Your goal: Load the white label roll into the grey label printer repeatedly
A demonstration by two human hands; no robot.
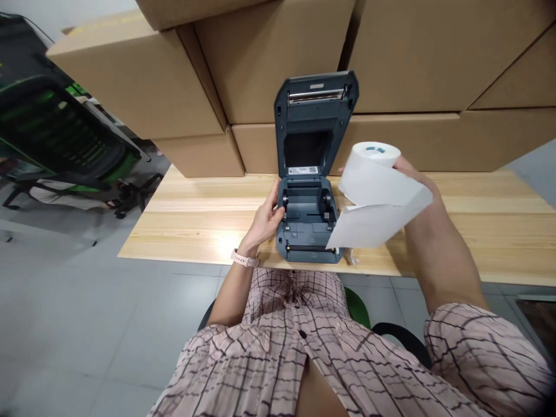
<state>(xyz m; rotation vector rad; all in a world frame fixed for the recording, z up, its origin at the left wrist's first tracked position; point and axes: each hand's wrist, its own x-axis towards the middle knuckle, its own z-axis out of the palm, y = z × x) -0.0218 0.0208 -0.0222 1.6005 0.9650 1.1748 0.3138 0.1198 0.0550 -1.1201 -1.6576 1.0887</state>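
A dark grey label printer (304, 226) stands on the wooden table with its lid (319, 121) raised and its inner bay bare. My left hand (264, 219) rests against the printer's left side, thumb on the rim and fingers along the outer wall. To the right of the printer, my right hand (408, 168) holds up a white label roll (369, 159), gripping it from behind; most of its fingers are hidden by the roll. A loose strip of paper (377, 220) hangs from the roll and bends back toward the printer's front right corner.
Large cardboard boxes (278, 63) are stacked along the back of the table (195, 220). A small crumpled white scrap (351, 256) lies by the printer's front right corner. An office chair (65, 139) stands on the floor to the left, with part of another person beside it.
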